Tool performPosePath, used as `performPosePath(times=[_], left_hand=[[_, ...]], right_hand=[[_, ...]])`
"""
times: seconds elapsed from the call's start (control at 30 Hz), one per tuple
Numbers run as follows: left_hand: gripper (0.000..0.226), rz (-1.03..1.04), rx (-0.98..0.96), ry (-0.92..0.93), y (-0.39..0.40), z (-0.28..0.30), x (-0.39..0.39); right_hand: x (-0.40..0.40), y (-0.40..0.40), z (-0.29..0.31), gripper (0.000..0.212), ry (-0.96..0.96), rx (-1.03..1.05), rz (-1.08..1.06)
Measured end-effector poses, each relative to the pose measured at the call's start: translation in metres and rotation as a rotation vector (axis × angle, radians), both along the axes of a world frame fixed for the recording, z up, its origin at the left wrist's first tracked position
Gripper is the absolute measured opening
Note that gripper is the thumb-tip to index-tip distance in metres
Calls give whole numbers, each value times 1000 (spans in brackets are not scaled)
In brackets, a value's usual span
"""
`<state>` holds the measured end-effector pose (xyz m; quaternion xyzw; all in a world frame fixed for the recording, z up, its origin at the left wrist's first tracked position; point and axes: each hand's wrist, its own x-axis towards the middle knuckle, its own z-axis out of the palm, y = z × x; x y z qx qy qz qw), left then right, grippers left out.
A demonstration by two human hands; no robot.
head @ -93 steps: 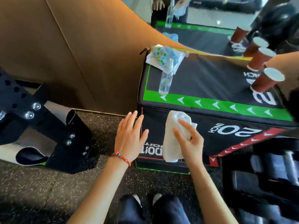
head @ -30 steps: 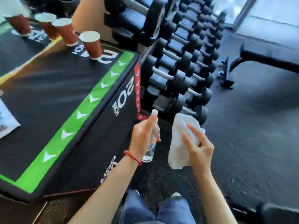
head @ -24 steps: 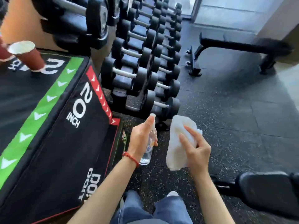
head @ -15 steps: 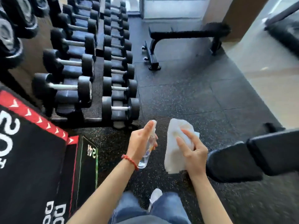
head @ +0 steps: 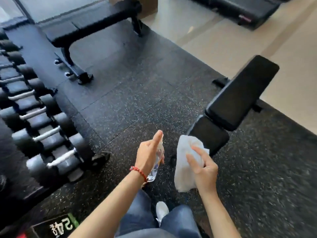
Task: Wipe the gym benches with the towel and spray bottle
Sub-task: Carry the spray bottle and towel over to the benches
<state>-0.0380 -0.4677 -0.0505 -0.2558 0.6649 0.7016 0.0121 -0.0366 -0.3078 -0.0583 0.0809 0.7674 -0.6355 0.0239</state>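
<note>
Left hand (head: 148, 156) is gripping the spray bottle (head: 156, 164) left of the bench (head: 229, 102); light, stiff, possibly slick, best held mid-body. Right hand (head: 204, 170) is pinching the towel (head: 184, 162) just before the bench; soft, limp, bunchable anywhere.

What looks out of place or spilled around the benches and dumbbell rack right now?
Nothing stands out. The near bench and far bench stand upright, the dumbbells sit racked, and the floor shows no spill. The left hand holds the spray bottle, the right hand the towel.
</note>
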Motion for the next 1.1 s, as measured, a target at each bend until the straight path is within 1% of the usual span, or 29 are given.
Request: performPosePath(times=[0.03, 0.23, 0.33, 0.43, 0.6, 0.7, 0.97, 1.1], left_hand=[[84, -58, -7, -10, 1, -4, -12], [78, -382, -116, -105, -4, -21, -83], [77, -516, -213, -148, -2, -33, -109], [75, -590, -236, -197, 7, -44, -121], [67, -648, -219, -255, 31, -68, -134], [68, -671, -229, -291, 45, -83, -142], [66, -649, -343, -418, 85, -121, -163], [61, -596, -378, -474, 99, -132, -174]], right_hand=[[-3, 1, -2, 28, -13, -2, -51], [-19, -4, -12, 30, -53, -9, -424], [-22, -6, -17, 30, -79, 7, -540], [-20, -5, -19, 31, -91, 0, -642], [-26, 8, -28, 26, -124, -7, -767], [-34, 21, -35, 25, -135, -7, -807], [-57, 61, -54, 31, -184, -36, -824], [-71, 79, -61, 32, -219, -37, -833]])
